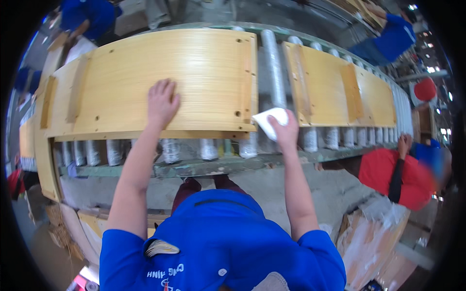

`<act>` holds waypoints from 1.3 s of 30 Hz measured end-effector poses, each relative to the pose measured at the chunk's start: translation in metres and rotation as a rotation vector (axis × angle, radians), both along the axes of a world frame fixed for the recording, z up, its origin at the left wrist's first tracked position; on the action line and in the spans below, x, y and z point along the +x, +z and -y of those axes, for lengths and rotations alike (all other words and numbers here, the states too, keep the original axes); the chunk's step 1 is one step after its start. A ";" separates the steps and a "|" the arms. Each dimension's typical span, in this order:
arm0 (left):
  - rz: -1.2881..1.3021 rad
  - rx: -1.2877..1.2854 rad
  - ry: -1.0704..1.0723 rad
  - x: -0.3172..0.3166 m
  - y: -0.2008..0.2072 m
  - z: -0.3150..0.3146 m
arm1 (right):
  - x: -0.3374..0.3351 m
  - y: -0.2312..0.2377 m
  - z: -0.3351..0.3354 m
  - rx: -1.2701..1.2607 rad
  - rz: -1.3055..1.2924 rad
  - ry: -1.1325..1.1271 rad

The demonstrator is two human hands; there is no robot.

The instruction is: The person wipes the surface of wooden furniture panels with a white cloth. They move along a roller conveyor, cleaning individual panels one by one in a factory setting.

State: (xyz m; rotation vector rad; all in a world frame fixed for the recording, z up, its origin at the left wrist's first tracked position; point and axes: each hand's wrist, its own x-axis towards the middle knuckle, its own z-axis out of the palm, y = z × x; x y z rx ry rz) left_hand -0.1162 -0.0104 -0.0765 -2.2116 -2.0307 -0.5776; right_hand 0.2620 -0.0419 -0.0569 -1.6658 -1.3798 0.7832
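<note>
Head view up, I'm logging both hands. Left hand (162, 102): palm down on the large wooden panel (194, 72), thumb angled off from the fingers, nothing gripped. Right hand (285, 128): pinching a folded-looking white piece (264, 121) between thumb and fingers; cloth or paper, I can't tell. That piece sits just by the panel's near right corner, over the gap before the second wooden panel (325, 80); whether it touches the edge, I can't tell.

Large panel lies flat across the roller conveyor (204, 169), pale yellow, with crosswise strips toward each end and small dark holes near the right one. Second panel lies to its right on the same rollers (273, 68), also with cross strips. Rollers look shiny, film-wrapped; the side rail is worn green.

Wearer's in a blue shirt (218, 233), standing at the near rail, cream-edged papers in the chest pocket. Around: a person in red (398, 177) at right by the conveyor, a person in blue (90, 19) upper left, another blue-clad person (393, 41) upper right. Lower right, I get boards partly under clear plastic (374, 233).
</note>
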 end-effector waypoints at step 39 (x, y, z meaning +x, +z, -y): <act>0.201 -0.230 0.599 -0.427 0.064 0.115 | -0.294 0.042 0.131 -0.586 -2.103 0.487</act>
